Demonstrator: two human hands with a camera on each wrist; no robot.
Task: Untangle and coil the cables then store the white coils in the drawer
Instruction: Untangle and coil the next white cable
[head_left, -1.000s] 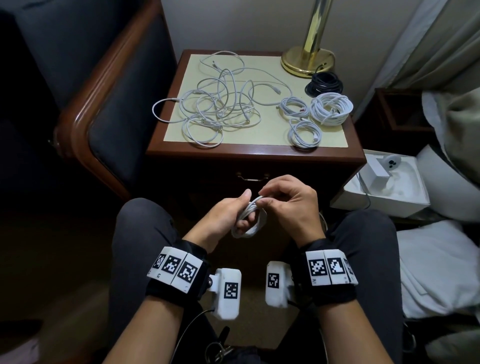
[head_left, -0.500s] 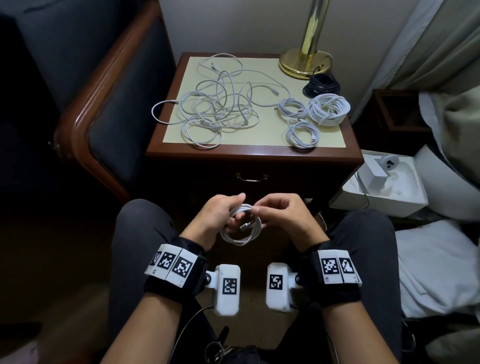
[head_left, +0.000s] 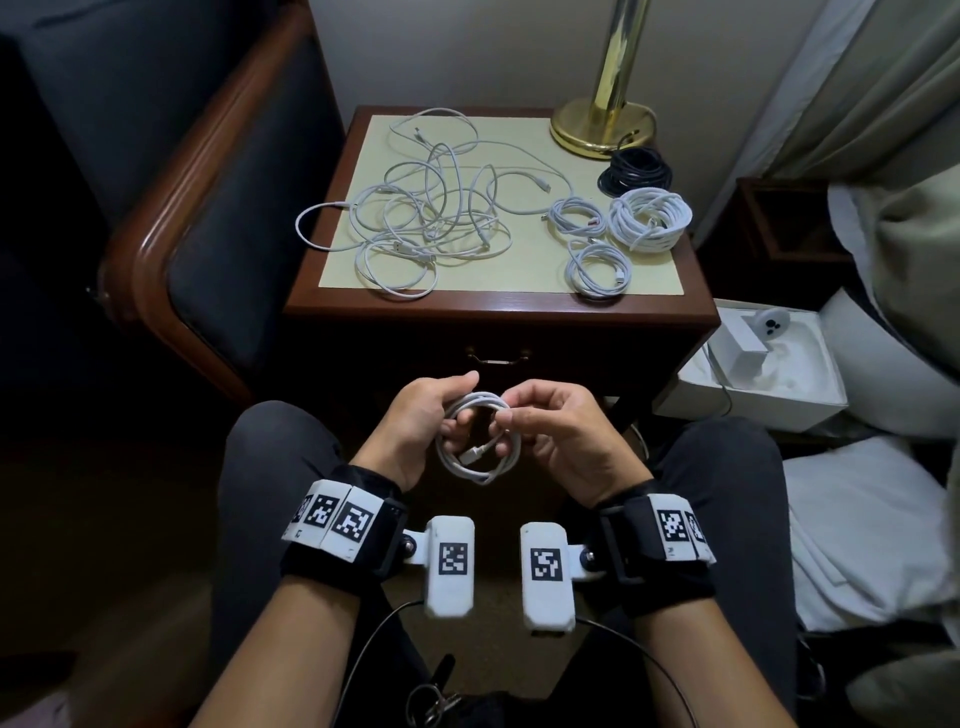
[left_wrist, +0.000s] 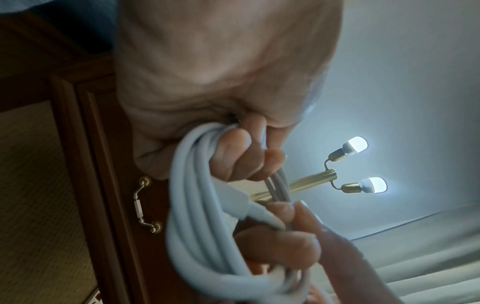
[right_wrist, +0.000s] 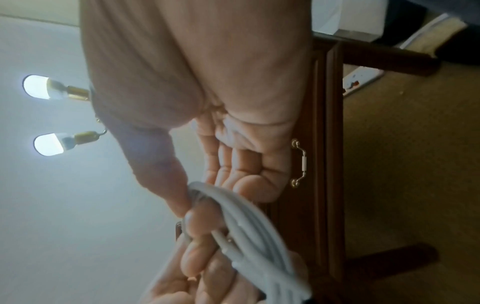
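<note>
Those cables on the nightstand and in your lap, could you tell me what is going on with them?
A seated person holds a small white cable coil in both hands, left hand and right hand. On the nightstand lie a white tangle, three white coils and a black coil. The drawer is closed.

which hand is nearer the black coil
Right. The right hand is below the black coil, on its side of the nightstand; the left hand is further over, both holding a white coil.
</note>
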